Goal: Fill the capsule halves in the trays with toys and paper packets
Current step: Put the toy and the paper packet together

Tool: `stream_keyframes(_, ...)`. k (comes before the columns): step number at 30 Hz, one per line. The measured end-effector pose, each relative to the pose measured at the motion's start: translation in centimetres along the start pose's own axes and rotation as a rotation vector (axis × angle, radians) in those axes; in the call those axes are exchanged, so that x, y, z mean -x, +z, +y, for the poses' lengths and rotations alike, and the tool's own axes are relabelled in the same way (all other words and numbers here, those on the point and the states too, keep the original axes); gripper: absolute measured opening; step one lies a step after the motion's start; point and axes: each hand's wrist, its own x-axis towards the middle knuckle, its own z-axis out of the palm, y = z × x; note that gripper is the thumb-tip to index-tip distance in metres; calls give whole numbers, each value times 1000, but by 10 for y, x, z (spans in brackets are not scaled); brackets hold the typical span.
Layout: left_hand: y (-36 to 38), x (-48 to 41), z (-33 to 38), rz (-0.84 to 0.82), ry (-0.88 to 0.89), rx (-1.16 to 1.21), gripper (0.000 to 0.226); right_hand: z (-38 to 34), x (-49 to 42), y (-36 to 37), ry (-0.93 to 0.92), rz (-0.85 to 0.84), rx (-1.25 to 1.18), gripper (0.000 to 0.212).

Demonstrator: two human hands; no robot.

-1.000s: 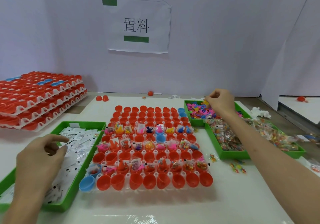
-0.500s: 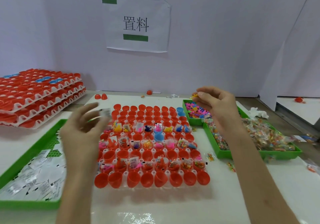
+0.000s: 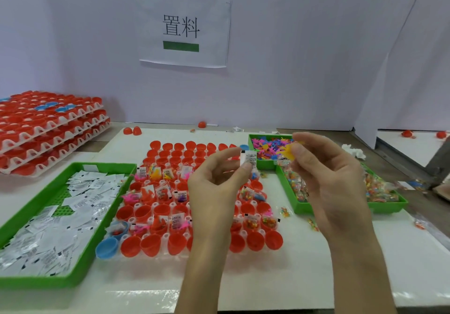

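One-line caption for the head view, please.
The left hand pinches a white paper packet, the right hand a yellow toy, both near the partly filled tray of red capsule halves.

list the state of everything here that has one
left hand, pinching a paper packet above the capsule tray
right hand, holding a yellow toy
capsule tray, partly filled; front row of red halves empty
blue capsule half, empty, at the tray's front left corner
left green tray, holds loose paper packets

The left hand [image 3: 215, 189] hides several capsule halves [image 3: 151, 243]; packet [image 3: 250, 159] print unreadable.
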Motion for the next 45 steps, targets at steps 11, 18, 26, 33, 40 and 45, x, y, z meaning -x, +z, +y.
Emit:
stream_keyframes(11,-6,1,7,-188,-7,-63,20,0,5,10,-98,-127,218,19)
stream_keyframes(18,-8,2,8,-371,-44,-175,17,4,3,9,-104,-181,232,14)
stream_keyframes(26,-4,2,10,-454,-105,-186,31,8,1,4,-81,-173,324,16)
stream_keyframes(33,-9,3,5,-417,-17,-211,10,15,-6,-28,-49,-86,548,16)
stream_keyframes(40,-8,3,4,-388,-41,-146,14,57,-12,-74,396,44,1197,24)
stream_keyframes(45,-6,4,4,-374,-49,-153,11,61,-13,-70,402,58,1266,8)
